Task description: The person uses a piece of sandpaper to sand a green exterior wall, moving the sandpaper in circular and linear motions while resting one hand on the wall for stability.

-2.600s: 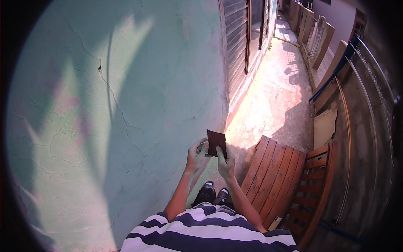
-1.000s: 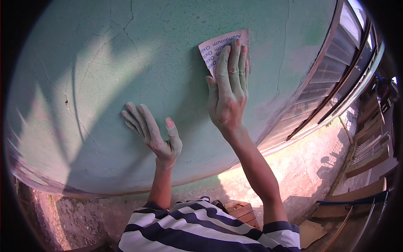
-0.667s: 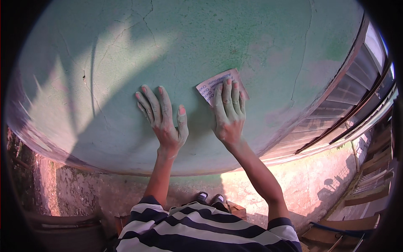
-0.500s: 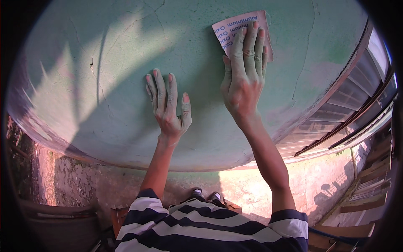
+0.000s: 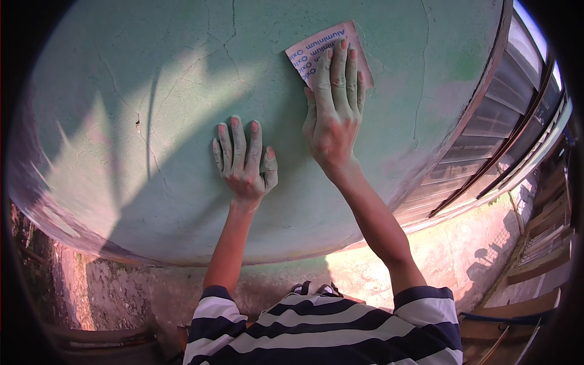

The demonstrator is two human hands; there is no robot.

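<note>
A sheet of sandpaper (image 5: 312,48) with a pinkish back and blue print lies against a pale green plastered wall (image 5: 182,207). My right hand (image 5: 334,118) presses it there, its long fingers straight and close together over the sheet. The grit side is hidden against the wall. Lower and to the left, my left hand (image 5: 245,173) rests on the same wall with fingers apart and nothing in it. Pale dust coats the fingers of both hands.
Thin cracks and a small chipped hole (image 5: 138,123) mark the wall. At the right is a louvred window (image 5: 486,131) with a dark frame. Below, my feet (image 5: 313,288) stand near the wall's base, with wooden pieces (image 5: 541,261) at the lower right.
The whole view has shifted and turned a little. Against the wall's cracks, my right hand and the sandpaper sit slightly higher. My left hand stays on the wall with its fingers spread.
</note>
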